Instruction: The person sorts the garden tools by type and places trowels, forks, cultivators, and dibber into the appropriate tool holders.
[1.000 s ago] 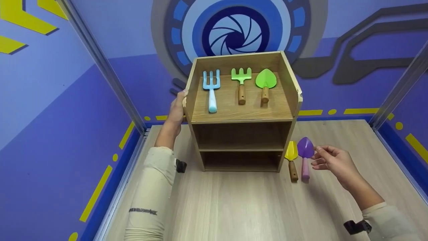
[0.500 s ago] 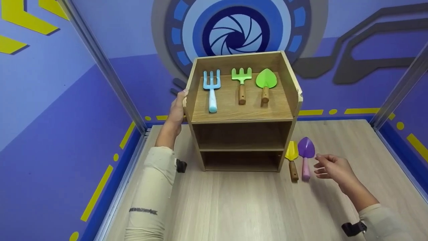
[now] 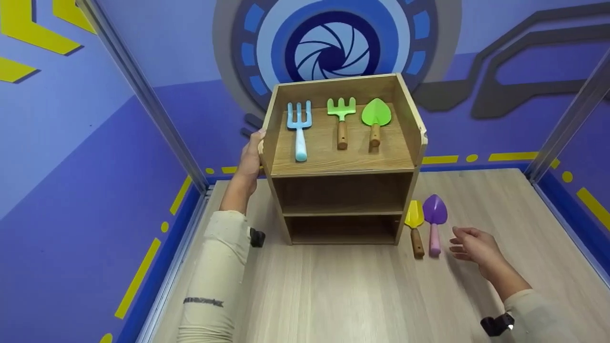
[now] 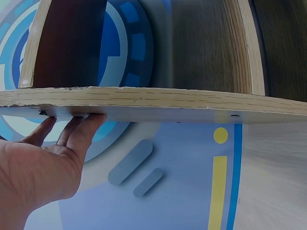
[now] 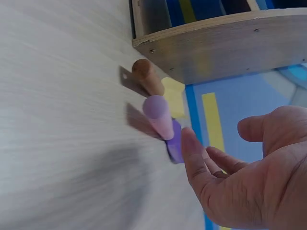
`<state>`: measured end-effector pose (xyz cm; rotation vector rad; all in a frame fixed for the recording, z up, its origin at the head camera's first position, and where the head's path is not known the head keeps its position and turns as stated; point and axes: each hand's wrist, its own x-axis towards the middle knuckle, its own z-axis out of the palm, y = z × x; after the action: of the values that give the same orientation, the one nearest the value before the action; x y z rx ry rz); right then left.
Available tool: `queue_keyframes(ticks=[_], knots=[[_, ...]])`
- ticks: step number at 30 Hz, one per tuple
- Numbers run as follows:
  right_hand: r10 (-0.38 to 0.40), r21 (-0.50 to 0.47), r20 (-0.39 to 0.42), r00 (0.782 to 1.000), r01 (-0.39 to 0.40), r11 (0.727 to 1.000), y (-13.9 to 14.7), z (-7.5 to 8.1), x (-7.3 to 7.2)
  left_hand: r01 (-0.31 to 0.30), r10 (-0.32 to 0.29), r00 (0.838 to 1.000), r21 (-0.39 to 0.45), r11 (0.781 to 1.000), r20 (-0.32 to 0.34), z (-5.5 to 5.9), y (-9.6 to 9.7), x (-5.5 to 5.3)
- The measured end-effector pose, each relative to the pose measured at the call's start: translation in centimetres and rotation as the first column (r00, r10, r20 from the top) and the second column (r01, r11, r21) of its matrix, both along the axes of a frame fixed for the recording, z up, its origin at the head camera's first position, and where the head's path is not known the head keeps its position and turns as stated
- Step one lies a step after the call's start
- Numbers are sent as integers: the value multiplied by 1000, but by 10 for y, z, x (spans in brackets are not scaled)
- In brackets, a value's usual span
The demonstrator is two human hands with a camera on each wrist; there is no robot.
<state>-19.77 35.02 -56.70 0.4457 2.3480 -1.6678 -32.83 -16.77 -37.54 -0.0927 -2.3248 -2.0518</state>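
Observation:
My left hand (image 3: 250,157) rests against the outer left side of a small wooden shelf (image 3: 343,171). In the left wrist view its extended fingers (image 4: 86,134) touch the side panel. On the shelf's top board lie a light blue hand fork (image 3: 299,128), a green hand fork (image 3: 341,124) with a wooden handle, and a green trowel (image 3: 376,119). Right of the shelf, a yellow trowel (image 3: 415,226) and a purple trowel (image 3: 434,221) lie side by side on the table. Just right of the purple trowel, my right hand (image 3: 479,247) hovers with loosely bent fingers, holding nothing.
The pale wood table (image 3: 333,290) carries the shelf, whose two lower compartments face me. Printed blue and purple walls stand behind and at both sides, with metal posts (image 3: 143,90) at the corners.
My right hand has drawn away from the purple trowel, down and slightly right. The trowels stay where they were, and my left hand keeps its place on the shelf.

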Motion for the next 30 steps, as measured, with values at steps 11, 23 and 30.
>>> queue_keyframes(ticks=[11, 23, 30], knots=[[-5, -84, 81, 997, 12, 996, -10, -23, -16, -9, 9, 1000, 17, 1000, 6, 0, -1, 0], [-25, -55, 151, 988, 34, 998, -18, -34, -32, 22, -22, 999, 13, 1000, 36, 3, -3, 2], [-40, -51, 111, 993, 46, 998, -21, -39, -38, 20, -20, 1000, -5, 1000, 11, 0, -3, 0]])
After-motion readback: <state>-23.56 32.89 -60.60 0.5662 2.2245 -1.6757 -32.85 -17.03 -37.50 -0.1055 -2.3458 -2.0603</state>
